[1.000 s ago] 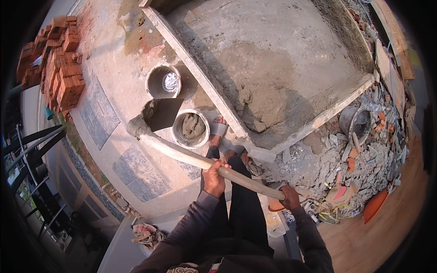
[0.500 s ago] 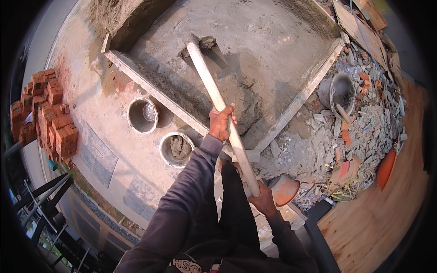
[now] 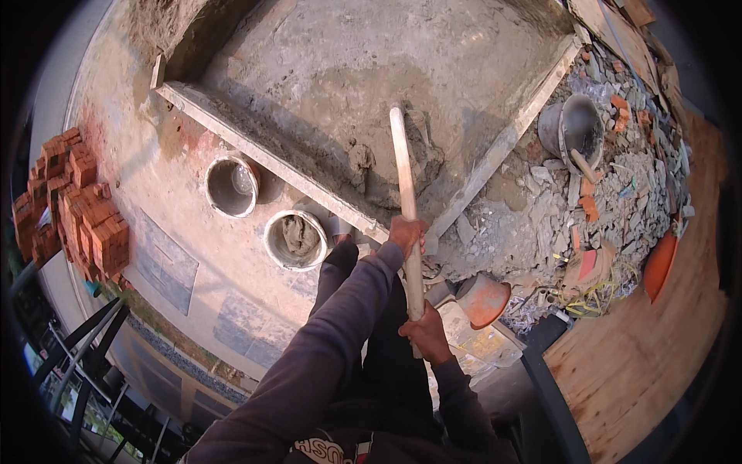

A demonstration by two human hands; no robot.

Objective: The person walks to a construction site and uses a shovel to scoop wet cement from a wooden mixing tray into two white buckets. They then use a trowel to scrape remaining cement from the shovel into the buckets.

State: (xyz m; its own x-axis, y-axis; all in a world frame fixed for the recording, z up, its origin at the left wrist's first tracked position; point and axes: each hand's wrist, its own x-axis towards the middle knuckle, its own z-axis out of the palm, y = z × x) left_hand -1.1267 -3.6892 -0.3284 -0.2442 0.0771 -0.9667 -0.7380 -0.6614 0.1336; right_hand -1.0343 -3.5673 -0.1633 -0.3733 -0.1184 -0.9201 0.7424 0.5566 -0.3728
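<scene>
My left hand point(image 3: 408, 236) is wrapped round the middle of a hoe's pale wooden handle point(image 3: 403, 166). Lower down, near the handle's butt end, my right hand point(image 3: 429, 334) is closed on it too. The handle slants away from me over the near corner of a boarded mixing trough point(image 3: 267, 158). At its far end the hoe's blade cannot be made out against the wet grey mortar point(image 3: 359, 166) heaped in that corner.
Left of the trough stand an empty-looking bucket point(image 3: 232, 185) and a bucket holding mortar point(image 3: 295, 241). Stacked bricks point(image 3: 93, 224) lie far left. On the right are rubble point(image 3: 618, 205), a tilted dark bucket point(image 3: 581, 127), an orange tub point(image 3: 483, 301) and a plywood sheet point(image 3: 641, 371).
Both hands have drawn the hoe back toward me, its far end shifting right into the near corner. My left hand came lower and right. Mortar now sits heaped there.
</scene>
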